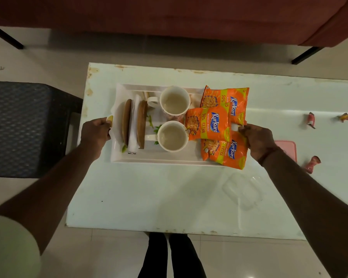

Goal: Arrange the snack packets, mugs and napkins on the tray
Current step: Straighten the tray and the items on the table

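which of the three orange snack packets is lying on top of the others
The middle orange snack packet, beside the two white mugs; it overlaps the far packet and near packet.

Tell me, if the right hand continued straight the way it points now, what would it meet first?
The right hand points left across the tray; it would probably meet the middle orange snack packet first, though depth is unclear.

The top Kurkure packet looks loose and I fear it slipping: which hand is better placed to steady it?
Probably the right hand: it holds the tray at the end where the packet lies. The left hand is at the far end.
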